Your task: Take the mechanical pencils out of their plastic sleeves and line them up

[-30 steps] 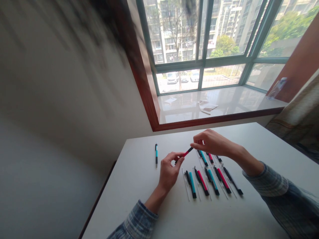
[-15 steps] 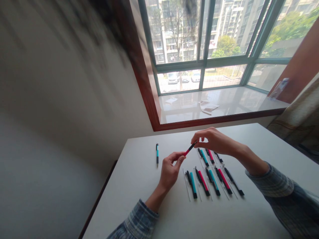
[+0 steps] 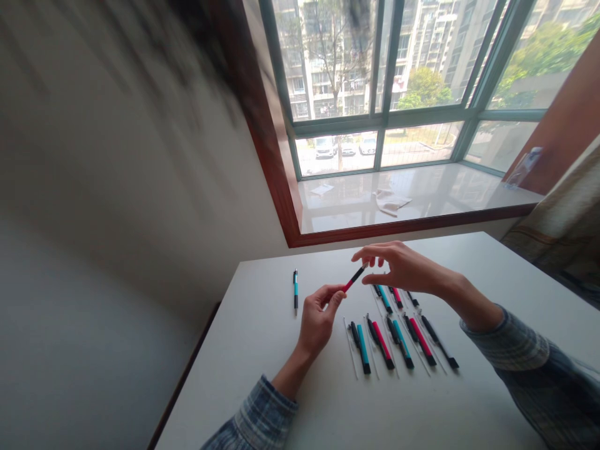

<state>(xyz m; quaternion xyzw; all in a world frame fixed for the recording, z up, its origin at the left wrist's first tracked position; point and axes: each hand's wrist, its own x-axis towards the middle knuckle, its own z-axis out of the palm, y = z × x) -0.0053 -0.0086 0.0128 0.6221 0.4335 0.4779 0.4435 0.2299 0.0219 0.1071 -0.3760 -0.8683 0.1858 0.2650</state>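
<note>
Left hand (image 3: 321,317): pinching the red pen (image 3: 355,279) between thumb and fingers, tip slanting up toward the right hand (image 3: 402,269).
Right hand: fingers and thumb spread apart around the tip; honestly can't tell if any fingertip touches it.
Blue pen (image 3: 295,292): all alone on the table (image 3: 262,369), left of the left hand.
Near row (image 3: 401,339): loose parts and thin sticks (image 3: 350,350) just right of the left hand.
Far row (image 3: 397,297): more parts, just below the right hand.
Red pen risk: looks like only the left pinch is holding it, so if that loosens it could drop.
Row risk: a falling pen, or the right hand dipping low, might knock the far row crooked.
</note>
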